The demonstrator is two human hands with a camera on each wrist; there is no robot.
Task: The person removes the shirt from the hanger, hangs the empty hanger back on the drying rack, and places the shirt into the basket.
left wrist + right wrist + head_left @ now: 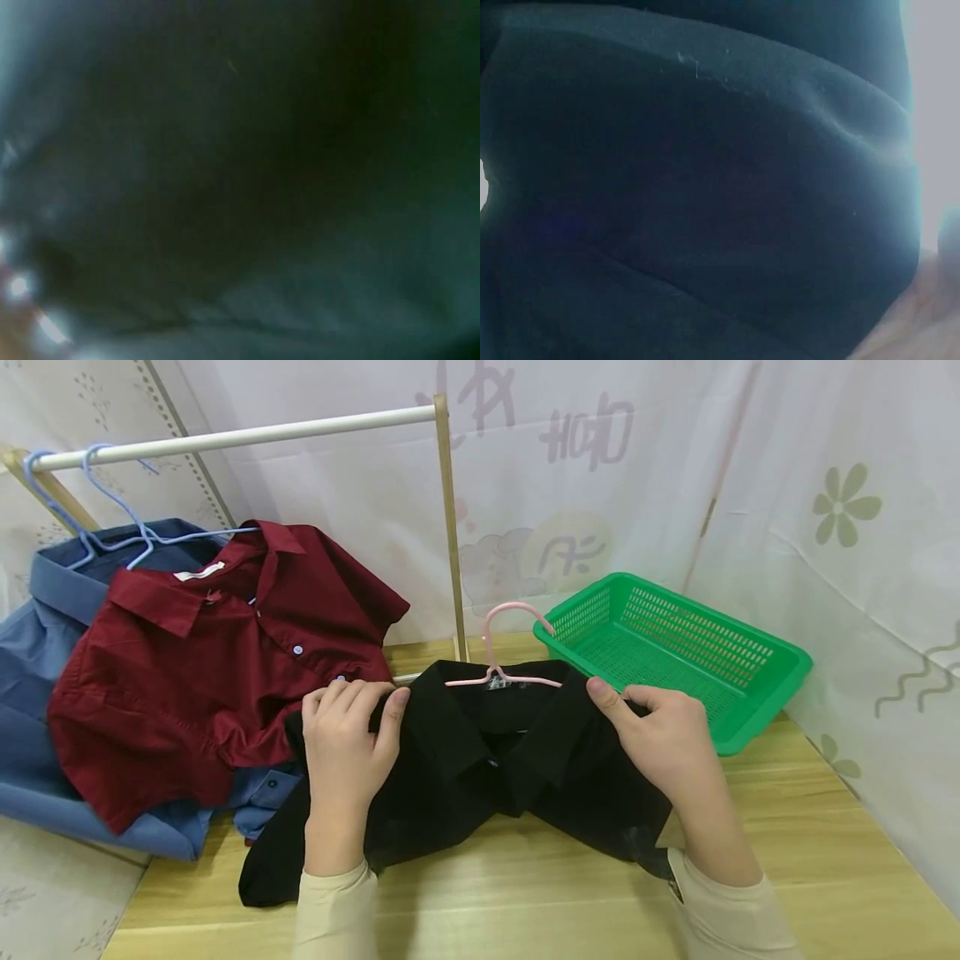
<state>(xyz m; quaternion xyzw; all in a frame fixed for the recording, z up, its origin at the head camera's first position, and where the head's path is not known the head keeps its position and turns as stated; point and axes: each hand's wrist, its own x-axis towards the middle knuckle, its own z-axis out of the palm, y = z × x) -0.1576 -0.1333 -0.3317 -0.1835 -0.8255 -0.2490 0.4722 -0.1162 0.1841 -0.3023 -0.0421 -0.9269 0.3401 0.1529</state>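
Note:
A black collared shirt (pixel 465 793) hangs on a pink hanger (pixel 491 643), whose hook rises above the collar. My left hand (pixel 341 743) grips the shirt at its left shoulder, thumb in front toward the collar. On the other shoulder, my right hand (pixel 663 735) pinches the cloth, its thumb close beside the collar. Most of the hanger's bar is hidden inside the shirt. Dark, blurred cloth (pixel 225 165) fills the left wrist view. In the right wrist view, black fabric (pixel 705 195) covers most of the picture, with part of my hand (pixel 907 322) at lower right.
A rack (pixel 247 437) with a white rail stands at the back left. From it hang a dark red shirt (pixel 180 668) and a blue shirt (pixel 30 652) on blue hangers (pixel 112 493). Behind my right hand, a green basket (pixel 772 681) sits on the wooden table (pixel 525 893).

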